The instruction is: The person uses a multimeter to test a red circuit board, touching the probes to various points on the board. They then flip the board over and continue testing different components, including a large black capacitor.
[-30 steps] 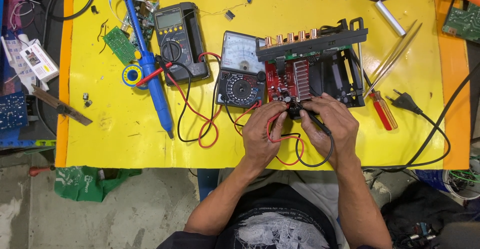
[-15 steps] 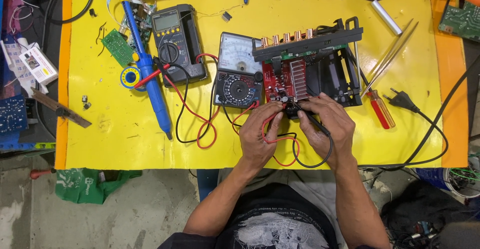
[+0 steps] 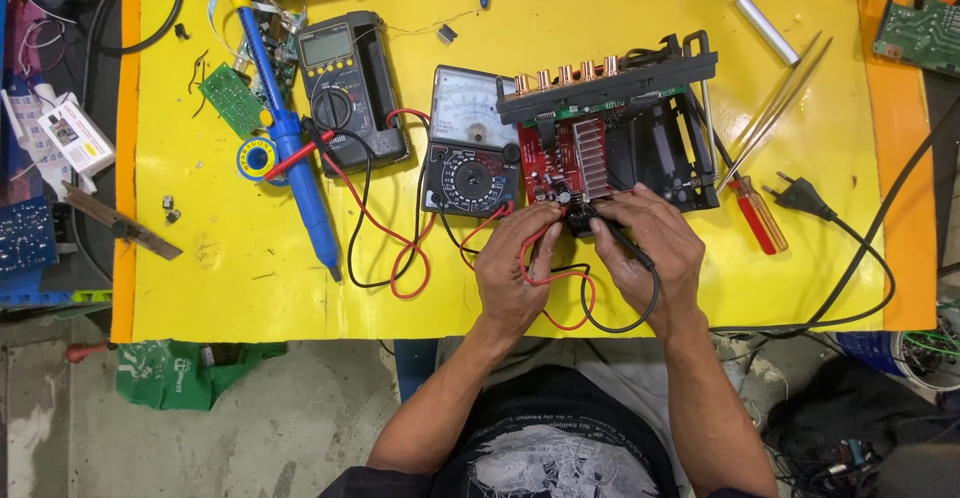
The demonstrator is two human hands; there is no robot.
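The left hand (image 3: 518, 270) pinches a red probe (image 3: 540, 232), the right hand (image 3: 650, 253) a black probe (image 3: 622, 243), both touching the red circuit board (image 3: 548, 163) just above.

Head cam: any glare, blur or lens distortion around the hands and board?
Head view: even lighting, glossy sheen on the yellow table; left hand, right hand and red circuit board are sharp; soft shadows only; table edges bow slightly from the wide lens.

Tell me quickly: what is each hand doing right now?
Left hand: closed on the red probe at the red circuit board.
Right hand: closed on the black probe.
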